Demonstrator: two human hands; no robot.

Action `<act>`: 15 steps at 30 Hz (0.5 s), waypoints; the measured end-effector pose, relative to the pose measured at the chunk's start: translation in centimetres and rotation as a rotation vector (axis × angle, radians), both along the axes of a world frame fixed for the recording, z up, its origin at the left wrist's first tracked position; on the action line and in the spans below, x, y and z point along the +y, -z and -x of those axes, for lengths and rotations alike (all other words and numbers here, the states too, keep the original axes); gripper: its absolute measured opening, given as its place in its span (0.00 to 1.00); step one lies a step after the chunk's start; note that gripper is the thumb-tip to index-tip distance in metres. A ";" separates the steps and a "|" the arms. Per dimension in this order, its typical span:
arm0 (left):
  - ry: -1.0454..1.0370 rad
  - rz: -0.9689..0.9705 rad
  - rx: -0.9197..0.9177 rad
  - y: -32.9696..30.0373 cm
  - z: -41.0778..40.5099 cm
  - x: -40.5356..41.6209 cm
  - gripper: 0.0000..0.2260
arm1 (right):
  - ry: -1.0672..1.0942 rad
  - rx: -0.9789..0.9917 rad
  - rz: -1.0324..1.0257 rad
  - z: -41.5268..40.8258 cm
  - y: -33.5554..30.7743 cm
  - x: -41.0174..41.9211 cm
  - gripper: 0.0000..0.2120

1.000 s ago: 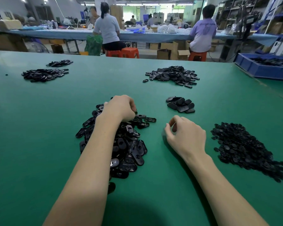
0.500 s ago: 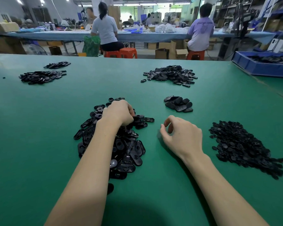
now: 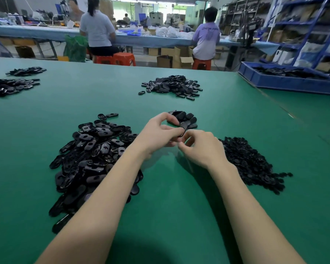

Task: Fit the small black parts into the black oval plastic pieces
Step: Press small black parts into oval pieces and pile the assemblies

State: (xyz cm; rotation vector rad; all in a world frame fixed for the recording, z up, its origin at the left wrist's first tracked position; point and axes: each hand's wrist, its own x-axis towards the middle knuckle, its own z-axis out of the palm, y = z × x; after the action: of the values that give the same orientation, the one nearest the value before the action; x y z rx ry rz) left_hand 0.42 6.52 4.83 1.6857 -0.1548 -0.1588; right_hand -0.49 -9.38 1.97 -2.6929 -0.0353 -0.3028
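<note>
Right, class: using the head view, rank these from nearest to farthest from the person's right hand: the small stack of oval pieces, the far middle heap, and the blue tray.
1. Small stack of oval pieces, just beyond the right hand.
2. Far middle heap, farther up the table.
3. Blue tray, at the far right edge.

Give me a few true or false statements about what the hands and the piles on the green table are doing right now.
1. The left hand holds a black oval piece. True.
2. The right hand rests flat on the pile of small black parts. False: it is raised, meeting the left hand at the oval piece.
3. The big pile of oval pieces lies under the left forearm. True.
4. The blue bin sits on the left. False: it is at the far right.
</note>
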 end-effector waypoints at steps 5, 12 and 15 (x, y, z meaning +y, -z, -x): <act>0.017 0.100 0.072 1.5 0.6 -2.9 0.05 | 0.047 0.188 0.010 0.1 -1.8 -4.8 0.06; 0.047 0.041 0.136 2.8 1.1 -4.5 0.07 | 0.150 0.222 0.008 0.4 -2.3 -8.4 0.04; 0.039 0.031 0.148 3.0 1.1 -4.5 0.08 | 0.136 0.294 -0.010 0.6 -2.3 -9.3 0.03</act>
State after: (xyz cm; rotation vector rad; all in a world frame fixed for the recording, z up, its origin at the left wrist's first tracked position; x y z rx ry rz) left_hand -0.65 1.98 1.84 1.6338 -0.0790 -0.3075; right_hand -1.05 -18.72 4.27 -2.7061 0.2362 0.0549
